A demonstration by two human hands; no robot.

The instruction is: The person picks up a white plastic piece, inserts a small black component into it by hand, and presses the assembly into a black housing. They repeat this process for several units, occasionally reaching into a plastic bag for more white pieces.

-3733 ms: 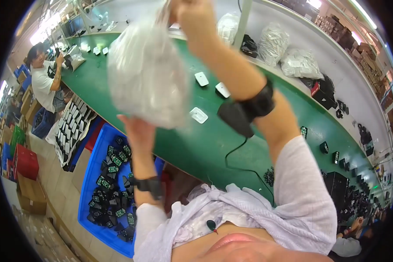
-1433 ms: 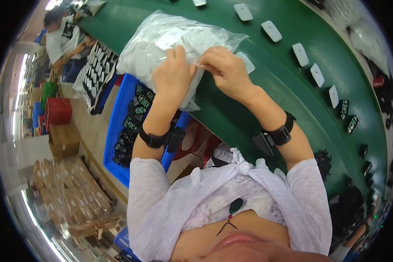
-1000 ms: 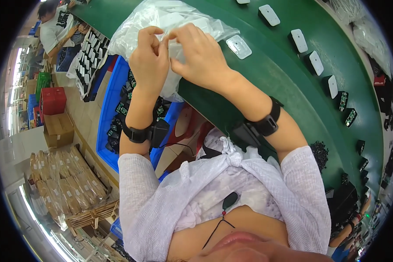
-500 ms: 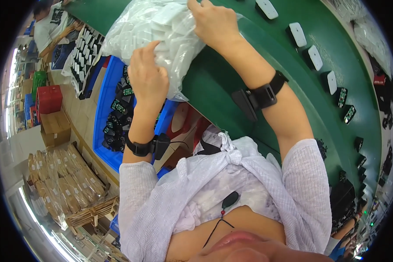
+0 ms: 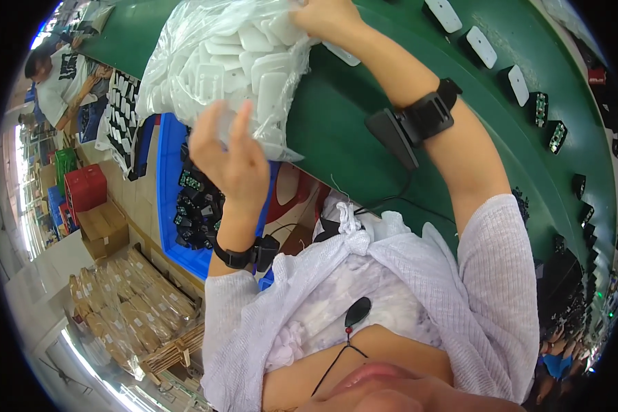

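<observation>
A clear plastic bag [image 5: 154, 82] full of white rounded plastic covers [image 5: 209, 82] lies at the top of the view, on the near edge of the green table. My left hand [image 5: 230, 161] is just in front of the bag, fingers apart and slightly blurred, with nothing in it. At the bag's upper right edge, my right hand [image 5: 326, 17] has its fingers closed on the plastic; the fingertips are partly hidden. One white cover [image 5: 342, 55] rests on the table beneath my right wrist. Both wrists wear black strapped devices.
A blue bin [image 5: 168, 158] below the bag holds black housings with green circuit boards [image 5: 192, 180]. Along the table's right side runs a row of white-topped units [image 5: 482, 47] and open black ones [image 5: 557, 136]. Another person [image 5: 65, 86] sits at the far left beside covers on a tray.
My left hand has drawn back from the bag, its fingers spreading. The bag's covers show more plainly, and my right hand has shifted slightly up at its edge.
</observation>
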